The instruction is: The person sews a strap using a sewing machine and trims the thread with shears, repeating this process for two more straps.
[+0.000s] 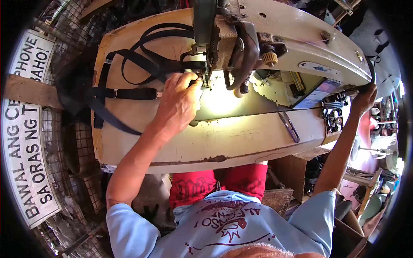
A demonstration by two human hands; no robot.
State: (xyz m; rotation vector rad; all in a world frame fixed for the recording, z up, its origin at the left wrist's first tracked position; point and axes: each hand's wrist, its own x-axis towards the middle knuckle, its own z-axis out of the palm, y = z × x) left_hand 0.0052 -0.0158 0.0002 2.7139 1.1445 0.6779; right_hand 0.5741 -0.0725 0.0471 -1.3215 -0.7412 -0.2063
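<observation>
At the needle area of the sewing machine (292, 21), my left hand (178, 101) is closed, its fingers pinching a black webbing strap (193, 66) beside the presser foot (206, 79). The strap's loops spread over the left of the table, and some of it hangs past the left edge. A metal buckle piece shows on one length. Far to the right, my right hand (365, 98) curls round the handwheel (353, 91) at the machine's end; its fingertips are partly hidden. Bright lamp light falls just right of the needle.
Thread snips (289, 127) lie on the table (245, 137), right of the needle. Behind them a blue-edged box (316, 93) stands under the machine arm. Bobbins and small parts (333, 114) crowd the right end. Wire mesh and a lettered sign (32, 129) are on the left.
</observation>
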